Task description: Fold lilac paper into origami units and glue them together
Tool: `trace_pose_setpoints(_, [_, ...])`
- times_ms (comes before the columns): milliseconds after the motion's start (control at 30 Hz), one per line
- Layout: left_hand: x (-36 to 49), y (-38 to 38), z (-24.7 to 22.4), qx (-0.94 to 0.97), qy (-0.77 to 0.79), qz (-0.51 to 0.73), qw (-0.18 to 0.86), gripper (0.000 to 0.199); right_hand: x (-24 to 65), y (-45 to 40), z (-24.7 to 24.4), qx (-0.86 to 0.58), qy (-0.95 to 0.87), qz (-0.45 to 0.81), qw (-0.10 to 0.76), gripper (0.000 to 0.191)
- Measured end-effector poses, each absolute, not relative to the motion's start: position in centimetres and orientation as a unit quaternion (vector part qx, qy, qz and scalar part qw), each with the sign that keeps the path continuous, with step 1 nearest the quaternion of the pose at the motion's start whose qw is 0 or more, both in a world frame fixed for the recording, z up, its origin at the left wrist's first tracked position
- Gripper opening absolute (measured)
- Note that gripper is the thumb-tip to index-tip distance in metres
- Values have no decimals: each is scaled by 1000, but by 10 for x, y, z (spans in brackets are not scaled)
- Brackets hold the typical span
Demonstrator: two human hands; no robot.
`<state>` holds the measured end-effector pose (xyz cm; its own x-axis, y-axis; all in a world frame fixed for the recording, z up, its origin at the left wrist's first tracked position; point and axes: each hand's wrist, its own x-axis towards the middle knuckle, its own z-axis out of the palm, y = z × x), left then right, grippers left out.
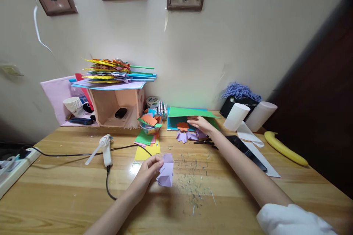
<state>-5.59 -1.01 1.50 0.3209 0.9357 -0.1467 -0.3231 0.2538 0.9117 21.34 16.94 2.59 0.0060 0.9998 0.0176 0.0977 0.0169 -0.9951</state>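
My left hand (150, 169) pinches a creased piece of purple paper (166, 176) above the wooden table. Stretched forward, my right hand (200, 125) reaches just under the front edge of a green paper sheet (190, 112), fingers extended. Close to its fingertips is an orange flower-shaped paper cutout (182, 126). Several purple paper cutouts (182, 137) lie below that hand. Dark-handled scissors (204, 141) rest partly hidden by the right wrist.
A hot glue gun (107, 152) stands at left with its cable. Behind are a pink box (96, 106) topped by stacked paper flowers (110, 71) and a bowl of scraps (150, 126). Right are a phone (248, 154), white rolls (236, 116) and a banana (284, 149). Bits litter the table.
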Motion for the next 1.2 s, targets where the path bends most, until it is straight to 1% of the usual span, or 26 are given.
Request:
trace_pose_setpoints(67, [-55, -11, 17, 408, 375, 450, 701, 28, 216, 174, 26, -545, -572, 439, 428, 35])
trace_pose_setpoints(167, [-54, -10, 17, 405, 380, 445, 702, 28, 218, 188, 31, -579, -619, 394, 356, 19])
trace_pose_setpoints(200, [-55, -10, 16, 406, 383, 444, 701, 28, 218, 193, 35, -586, -631, 382, 335, 16])
trace_pose_setpoints(333, [-58, -6, 12, 415, 379, 443, 699, 26, 226, 204, 55, -604, -669, 351, 255, 29])
trace_pose_setpoints(433, [-59, -4, 10, 414, 376, 444, 700, 25, 236, 199, 63, -617, -697, 304, 203, 30])
trace_pose_setpoints(567, [-58, -6, 10, 421, 380, 436, 700, 25, 255, 185, 52, -659, -713, 188, 146, 18])
trace_pose_setpoints(700, [-57, -7, 10, 423, 395, 427, 695, 27, 274, 176, 31, -699, -703, 99, 88, 25])
trace_pose_setpoints(800, [-57, -6, 10, 422, 387, 430, 698, 27, 282, 176, 23, -701, -708, 54, 66, 26])
trace_pose_setpoints(1100, [-57, -6, 15, 423, 381, 439, 695, 27, 285, 184, 22, -664, -743, -53, 69, 26])
trace_pose_setpoints(1200, [-56, -7, 14, 433, 395, 437, 682, 29, 285, 180, 23, -654, -750, -81, 57, 20])
